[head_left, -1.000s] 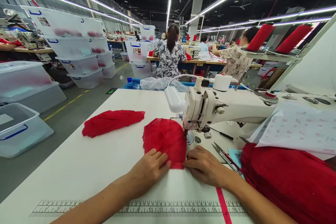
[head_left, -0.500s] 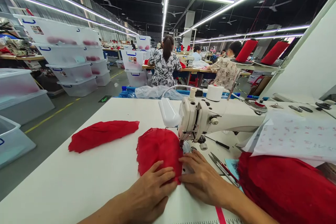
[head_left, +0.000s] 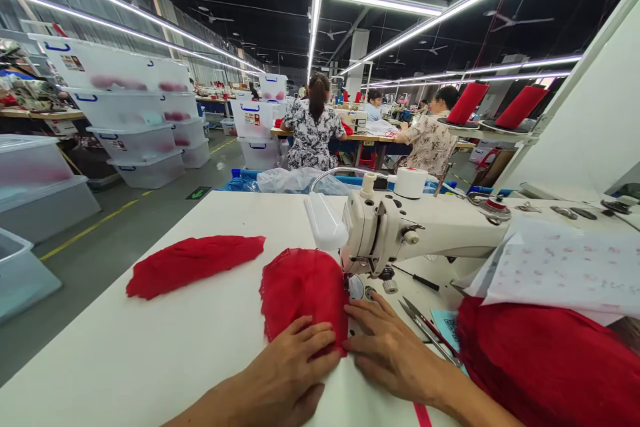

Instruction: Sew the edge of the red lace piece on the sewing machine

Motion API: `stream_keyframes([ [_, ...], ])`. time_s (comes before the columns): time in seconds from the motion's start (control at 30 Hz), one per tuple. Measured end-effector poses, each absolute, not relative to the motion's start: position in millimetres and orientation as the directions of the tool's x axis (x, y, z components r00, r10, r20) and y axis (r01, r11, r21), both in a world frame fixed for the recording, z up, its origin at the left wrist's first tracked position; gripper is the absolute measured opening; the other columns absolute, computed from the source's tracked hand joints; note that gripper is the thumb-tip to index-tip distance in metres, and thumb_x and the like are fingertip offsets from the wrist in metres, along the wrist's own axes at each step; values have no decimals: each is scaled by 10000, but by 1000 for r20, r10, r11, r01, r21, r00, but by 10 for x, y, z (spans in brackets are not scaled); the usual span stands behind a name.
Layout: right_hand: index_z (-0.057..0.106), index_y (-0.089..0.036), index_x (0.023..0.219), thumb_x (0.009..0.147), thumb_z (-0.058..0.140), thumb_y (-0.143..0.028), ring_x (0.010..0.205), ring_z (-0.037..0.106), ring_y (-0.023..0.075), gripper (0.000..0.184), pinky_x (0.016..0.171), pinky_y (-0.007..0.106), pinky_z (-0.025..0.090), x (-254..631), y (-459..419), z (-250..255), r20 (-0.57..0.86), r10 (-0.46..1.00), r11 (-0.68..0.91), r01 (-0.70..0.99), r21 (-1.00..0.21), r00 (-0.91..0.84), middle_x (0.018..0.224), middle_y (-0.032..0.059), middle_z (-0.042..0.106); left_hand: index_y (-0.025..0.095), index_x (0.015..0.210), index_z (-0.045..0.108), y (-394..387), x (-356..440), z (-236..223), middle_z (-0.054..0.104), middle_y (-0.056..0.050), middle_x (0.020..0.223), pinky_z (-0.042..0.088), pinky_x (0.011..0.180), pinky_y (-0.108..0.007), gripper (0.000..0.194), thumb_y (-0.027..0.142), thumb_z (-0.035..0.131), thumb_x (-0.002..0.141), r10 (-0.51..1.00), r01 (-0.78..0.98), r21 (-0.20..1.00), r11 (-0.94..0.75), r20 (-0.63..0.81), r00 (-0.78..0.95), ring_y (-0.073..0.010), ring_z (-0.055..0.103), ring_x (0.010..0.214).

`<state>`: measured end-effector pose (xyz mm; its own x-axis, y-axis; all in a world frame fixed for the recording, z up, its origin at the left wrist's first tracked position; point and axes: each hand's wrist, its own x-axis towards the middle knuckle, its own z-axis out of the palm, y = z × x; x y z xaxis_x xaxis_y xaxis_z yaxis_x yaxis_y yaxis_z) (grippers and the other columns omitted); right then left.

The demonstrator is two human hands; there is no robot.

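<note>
Both hands lie flat with fingers spread on the near edge of a red lace piece [head_left: 304, 293], the left hand [head_left: 293, 373] pressing its lower left and the right hand [head_left: 387, 347] just beside its lower right corner; the lace is thin, rounded and scallop-edged, lying on the smooth white table [head_left: 150, 360] under the needle of the glossy white sewing machine [head_left: 400, 230]. Metal scissors [head_left: 427, 330] lie right of the hand beside a soft heap of red fabric [head_left: 550, 360], a second flat red piece [head_left: 193, 263] lies further left, and beyond stand stacked translucent bins [head_left: 135, 113]
</note>
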<state>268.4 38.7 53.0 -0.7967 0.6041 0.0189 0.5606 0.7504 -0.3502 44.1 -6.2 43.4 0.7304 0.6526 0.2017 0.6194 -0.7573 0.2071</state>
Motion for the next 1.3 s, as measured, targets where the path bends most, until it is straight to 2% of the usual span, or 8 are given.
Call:
stream_keyframes([
  [0.17, 564, -344, 1158, 852, 508, -236, 1248, 356, 251, 329, 1042, 538, 244, 2727, 474, 355, 149, 588, 795, 535, -287, -795, 1309, 54, 463, 202, 1105, 519, -5, 505, 514, 586, -82, 1154, 404, 1021, -435, 350, 147, 460, 764, 692, 661, 207, -721, 159, 704, -218, 522, 1117],
  [0.4, 602, -242, 1042, 867, 454, -184, 1098, 436, 233, 236, 972, 458, 341, 2714, 569, 273, 386, 507, 861, 473, -187, -771, 1103, 69, 556, 188, 1085, 544, 165, 549, 182, 598, -97, 1119, 454, 960, -434, 309, 258, 387, 828, 653, 663, 109, -740, 350, 672, -232, 535, 1071],
  [0.63, 577, -207, 971, 840, 446, -121, 959, 488, 201, 204, 909, 425, 363, 2692, 680, 223, 425, 504, 852, 514, -101, -752, 1007, 70, 544, 170, 1069, 562, 269, 615, 148, 596, -112, 1123, 461, 935, -486, 316, 245, 364, 835, 686, 706, 106, -700, 373, 624, -259, 529, 1093],
  [0.77, 567, -188, 972, 820, 431, -91, 916, 493, 212, 226, 814, 386, 408, 2672, 701, 201, 450, 504, 838, 543, -50, -737, 995, 82, 550, 153, 1100, 555, 312, 657, 270, 589, -130, 1156, 452, 951, -505, 329, 236, 373, 839, 731, 736, 121, -666, 301, 612, -275, 516, 1133],
  [0.87, 557, -175, 984, 839, 407, -95, 902, 497, 206, 224, 807, 373, 407, 2666, 700, 194, 485, 502, 835, 548, -54, -717, 990, 87, 556, 148, 1122, 550, 368, 671, 318, 578, -135, 1186, 445, 960, -514, 340, 225, 375, 841, 760, 762, 120, -637, 263, 594, -277, 510, 1148],
  [1.07, 565, -160, 962, 831, 435, -96, 879, 509, 201, 195, 808, 358, 410, 2678, 691, 228, 542, 501, 835, 542, -96, -675, 968, 85, 568, 149, 1093, 573, 501, 665, 298, 571, -133, 1200, 428, 985, -493, 320, 207, 390, 837, 772, 777, 130, -615, 301, 561, -258, 517, 1142],
  [1.3, 589, -161, 970, 862, 401, -126, 817, 528, 196, 220, 738, 353, 431, 2702, 677, 240, 471, 574, 806, 566, -176, -670, 948, 96, 569, 133, 1121, 557, 533, 690, 379, 552, -138, 1213, 407, 998, -512, 339, 160, 426, 809, 805, 789, 198, -582, 276, 525, -259, 506, 1143],
])
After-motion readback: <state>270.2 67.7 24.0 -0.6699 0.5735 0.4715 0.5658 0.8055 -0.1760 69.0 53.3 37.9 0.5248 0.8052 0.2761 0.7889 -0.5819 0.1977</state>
